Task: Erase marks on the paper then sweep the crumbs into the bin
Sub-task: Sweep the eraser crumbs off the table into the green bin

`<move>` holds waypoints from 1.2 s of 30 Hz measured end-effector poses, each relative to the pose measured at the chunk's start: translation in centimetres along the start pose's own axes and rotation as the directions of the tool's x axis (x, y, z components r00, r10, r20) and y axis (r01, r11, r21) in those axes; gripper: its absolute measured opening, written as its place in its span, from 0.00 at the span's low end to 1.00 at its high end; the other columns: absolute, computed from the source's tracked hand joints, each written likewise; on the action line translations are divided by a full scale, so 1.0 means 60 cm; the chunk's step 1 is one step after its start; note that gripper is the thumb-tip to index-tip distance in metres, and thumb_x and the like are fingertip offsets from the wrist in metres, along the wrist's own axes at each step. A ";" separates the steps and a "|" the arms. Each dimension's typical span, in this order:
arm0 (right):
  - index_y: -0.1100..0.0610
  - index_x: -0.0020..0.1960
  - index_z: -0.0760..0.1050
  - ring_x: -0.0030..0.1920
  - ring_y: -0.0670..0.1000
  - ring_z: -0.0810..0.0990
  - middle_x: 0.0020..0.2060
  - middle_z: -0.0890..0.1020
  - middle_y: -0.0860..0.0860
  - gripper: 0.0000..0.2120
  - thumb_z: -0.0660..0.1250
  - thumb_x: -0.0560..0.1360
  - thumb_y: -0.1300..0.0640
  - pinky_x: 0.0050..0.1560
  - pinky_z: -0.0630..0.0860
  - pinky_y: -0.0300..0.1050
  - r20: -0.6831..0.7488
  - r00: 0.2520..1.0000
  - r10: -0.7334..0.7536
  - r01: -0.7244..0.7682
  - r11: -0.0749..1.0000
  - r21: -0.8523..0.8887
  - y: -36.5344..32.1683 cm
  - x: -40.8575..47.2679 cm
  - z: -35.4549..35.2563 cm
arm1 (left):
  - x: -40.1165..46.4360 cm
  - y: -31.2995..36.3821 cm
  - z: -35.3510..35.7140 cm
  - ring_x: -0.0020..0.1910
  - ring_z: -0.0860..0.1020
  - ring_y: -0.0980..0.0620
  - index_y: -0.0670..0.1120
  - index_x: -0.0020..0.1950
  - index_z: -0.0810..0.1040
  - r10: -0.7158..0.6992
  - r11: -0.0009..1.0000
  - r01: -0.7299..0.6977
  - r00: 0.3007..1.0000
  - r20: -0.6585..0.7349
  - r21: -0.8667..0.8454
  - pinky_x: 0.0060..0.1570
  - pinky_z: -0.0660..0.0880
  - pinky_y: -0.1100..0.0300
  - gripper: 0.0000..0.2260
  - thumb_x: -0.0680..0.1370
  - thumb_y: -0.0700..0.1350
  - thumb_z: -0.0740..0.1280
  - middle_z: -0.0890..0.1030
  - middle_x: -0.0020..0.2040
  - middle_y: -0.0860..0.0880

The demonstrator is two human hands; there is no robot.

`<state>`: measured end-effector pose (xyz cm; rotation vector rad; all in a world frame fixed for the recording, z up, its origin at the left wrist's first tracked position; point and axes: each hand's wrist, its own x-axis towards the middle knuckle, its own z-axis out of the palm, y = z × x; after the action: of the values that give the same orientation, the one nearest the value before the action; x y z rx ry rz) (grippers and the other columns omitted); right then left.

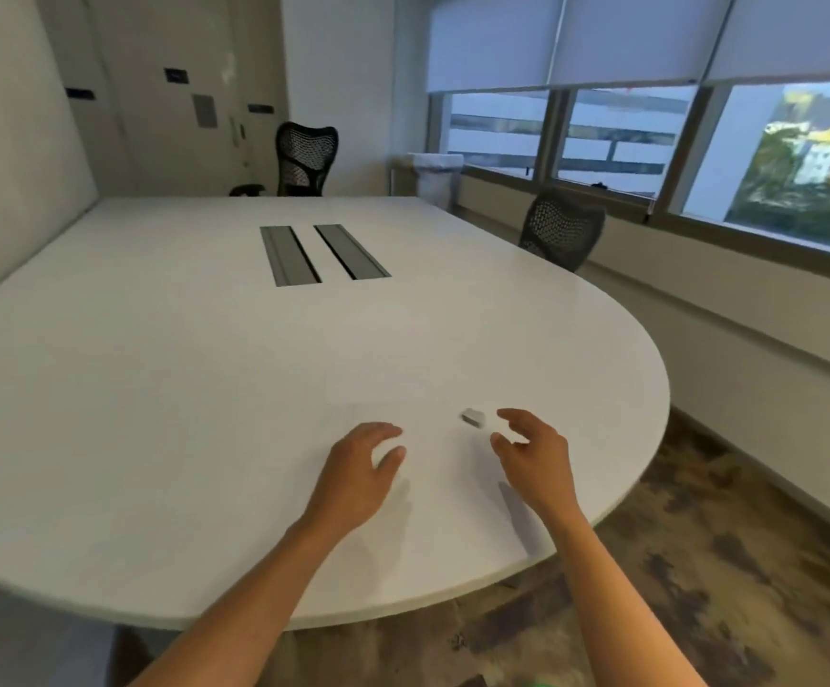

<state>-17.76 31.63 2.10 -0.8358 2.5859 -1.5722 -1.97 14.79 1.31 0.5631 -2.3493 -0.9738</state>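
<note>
Hovering right hand (pixel 534 451) beside eraser (pixel 473 418).

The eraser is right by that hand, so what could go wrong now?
The eraser is small and lies just beyond the open right hand, so a quick grab might knock it toward the table's curved edge and onto the floor. The paper is almost impossible to tell from the white top, and the left hand may miss it. The bin stands far off, so crumbs could spill.

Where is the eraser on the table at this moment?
In the head view, the eraser lies on the white table near its rounded right end, just ahead of the open right hand and to the right of the left hand.
</note>
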 end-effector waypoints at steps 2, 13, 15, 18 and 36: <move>0.53 0.63 0.76 0.59 0.50 0.78 0.60 0.80 0.50 0.17 0.68 0.74 0.58 0.55 0.77 0.46 0.038 0.999 0.004 -0.002 0.998 -0.065 0.007 0.026 0.021 | 0.030 -0.033 -0.003 0.69 0.71 0.50 0.45 0.66 0.77 -0.044 0.991 0.047 0.999 -0.028 0.122 0.66 0.63 0.64 0.16 0.79 0.46 0.67 0.73 0.70 0.48; 0.51 0.32 0.58 0.37 0.53 0.64 0.30 0.64 0.47 0.15 0.61 0.73 0.61 0.30 0.57 0.42 0.158 0.986 -0.045 0.098 0.933 -0.346 0.031 0.118 0.081 | 0.147 -0.118 0.004 0.79 0.44 0.51 0.50 0.80 0.51 -0.287 0.799 0.122 0.938 0.195 0.588 0.76 0.41 0.44 0.32 0.80 0.65 0.48 0.48 0.81 0.49; 0.50 0.30 0.54 0.35 0.53 0.62 0.27 0.60 0.46 0.20 0.62 0.73 0.61 0.28 0.54 0.41 0.161 0.982 -0.094 0.143 0.932 -0.333 0.035 0.122 0.079 | 0.145 -0.118 0.006 0.79 0.45 0.51 0.50 0.80 0.52 -0.300 0.771 0.114 0.933 0.200 0.626 0.76 0.41 0.44 0.33 0.80 0.66 0.45 0.49 0.81 0.50; 0.56 0.28 0.59 0.32 0.55 0.65 0.25 0.64 0.50 0.18 0.63 0.72 0.63 0.28 0.58 0.44 0.157 0.985 -0.072 0.117 0.947 -0.300 0.035 0.123 0.080 | 0.125 -0.111 -0.001 0.79 0.48 0.51 0.50 0.79 0.55 -0.299 0.760 0.123 0.938 0.175 0.638 0.76 0.43 0.44 0.33 0.79 0.66 0.44 0.53 0.80 0.50; 0.56 0.35 0.73 0.37 0.59 0.75 0.32 0.76 0.53 0.09 0.63 0.74 0.56 0.33 0.69 0.45 0.083 0.993 -0.085 0.110 0.915 -0.387 0.013 0.079 0.090 | -0.097 -0.011 -0.049 0.79 0.50 0.53 0.54 0.79 0.54 -0.385 0.695 0.216 0.918 0.102 0.685 0.75 0.40 0.46 0.34 0.77 0.68 0.40 0.53 0.80 0.54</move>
<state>-20.71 25.38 0.04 -1.0314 2.8975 -1.0290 4.45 16.07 0.79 1.2024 -2.8770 -0.2810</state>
